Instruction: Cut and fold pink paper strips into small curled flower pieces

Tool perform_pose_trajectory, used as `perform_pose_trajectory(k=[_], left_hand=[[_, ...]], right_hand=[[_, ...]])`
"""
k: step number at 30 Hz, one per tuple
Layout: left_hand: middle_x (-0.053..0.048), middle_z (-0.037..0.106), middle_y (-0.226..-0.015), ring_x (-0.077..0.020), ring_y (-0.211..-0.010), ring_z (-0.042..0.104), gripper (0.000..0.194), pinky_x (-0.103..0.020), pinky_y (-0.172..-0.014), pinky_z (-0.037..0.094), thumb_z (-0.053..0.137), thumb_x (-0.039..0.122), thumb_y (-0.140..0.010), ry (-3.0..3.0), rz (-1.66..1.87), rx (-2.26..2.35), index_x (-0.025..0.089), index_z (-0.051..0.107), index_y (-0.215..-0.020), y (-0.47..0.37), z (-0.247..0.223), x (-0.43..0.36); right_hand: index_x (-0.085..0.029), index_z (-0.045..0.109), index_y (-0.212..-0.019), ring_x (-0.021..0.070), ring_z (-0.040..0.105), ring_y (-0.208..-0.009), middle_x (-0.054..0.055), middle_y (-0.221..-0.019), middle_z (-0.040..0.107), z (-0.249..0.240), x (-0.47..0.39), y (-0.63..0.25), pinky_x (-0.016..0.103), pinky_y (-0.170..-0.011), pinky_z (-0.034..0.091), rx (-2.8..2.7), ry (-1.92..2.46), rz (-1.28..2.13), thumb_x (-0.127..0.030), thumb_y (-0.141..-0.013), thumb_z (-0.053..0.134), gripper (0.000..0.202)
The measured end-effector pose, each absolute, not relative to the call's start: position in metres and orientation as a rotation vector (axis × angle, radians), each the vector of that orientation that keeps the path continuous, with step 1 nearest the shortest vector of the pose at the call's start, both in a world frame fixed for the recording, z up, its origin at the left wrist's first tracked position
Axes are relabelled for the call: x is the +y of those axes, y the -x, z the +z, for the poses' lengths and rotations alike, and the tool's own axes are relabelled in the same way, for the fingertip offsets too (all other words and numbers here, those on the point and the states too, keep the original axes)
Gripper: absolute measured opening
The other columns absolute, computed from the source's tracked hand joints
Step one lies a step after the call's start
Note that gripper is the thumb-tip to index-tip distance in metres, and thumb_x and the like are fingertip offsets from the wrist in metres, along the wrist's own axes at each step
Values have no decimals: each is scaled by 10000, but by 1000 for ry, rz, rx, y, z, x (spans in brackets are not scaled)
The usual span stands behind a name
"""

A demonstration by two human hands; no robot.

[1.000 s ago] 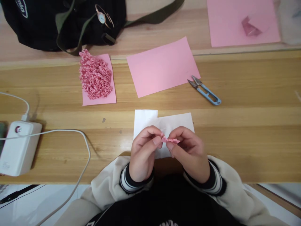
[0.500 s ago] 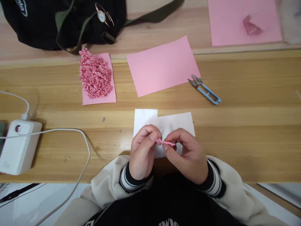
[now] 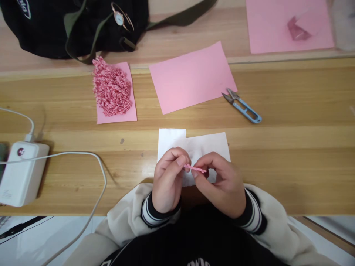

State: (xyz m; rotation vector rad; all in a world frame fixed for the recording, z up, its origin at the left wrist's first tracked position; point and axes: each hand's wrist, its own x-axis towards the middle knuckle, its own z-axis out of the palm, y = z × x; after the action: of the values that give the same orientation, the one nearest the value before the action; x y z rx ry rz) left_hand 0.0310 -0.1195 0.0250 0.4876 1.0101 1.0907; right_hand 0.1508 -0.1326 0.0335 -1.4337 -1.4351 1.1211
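Observation:
Between my two hands runs a thin pink strip with small bumps along it (image 3: 198,169); its exact kind is too small to tell. My left hand (image 3: 169,181) pinches its left end between thumb and forefinger. With thumb and forefinger, my right hand (image 3: 222,183) grips it further to the right, and a short end sticks out past the fingertips. Below both hands lies a white paper sheet (image 3: 213,144), partly hidden by them. A heap of similar knobbly pink pieces (image 3: 113,90) rests on a small pink card (image 3: 116,119) at the back left.
Blue thread snips (image 3: 245,109) touch the corner of a pink sheet (image 3: 191,79). On the left are a white power bank (image 3: 23,173) and its looping cable (image 3: 104,173). A black bag (image 3: 50,33) with a watch (image 3: 119,18) and another pink sheet (image 3: 266,29) lie at the back.
Hardly anything differs. My right hand has shifted very slightly downward, and the pink strip's right end sits a touch lower. Both hands keep their pinch.

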Motion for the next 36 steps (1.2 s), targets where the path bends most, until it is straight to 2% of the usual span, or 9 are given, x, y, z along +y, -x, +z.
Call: perform_pose_trajectory(k=[36], left_hand=[[18,441,-626,-97,-612,410,238,-237,-592,352,635,325,-774,-476,1085,1047,165,520,-640,-32,24,-120]], right_hand=[[-191,545,-745,70,486,-513,-52,-588,534,34,-132,-151,174,-488,419,-1404,1407,1169,-53,-712,567,143]])
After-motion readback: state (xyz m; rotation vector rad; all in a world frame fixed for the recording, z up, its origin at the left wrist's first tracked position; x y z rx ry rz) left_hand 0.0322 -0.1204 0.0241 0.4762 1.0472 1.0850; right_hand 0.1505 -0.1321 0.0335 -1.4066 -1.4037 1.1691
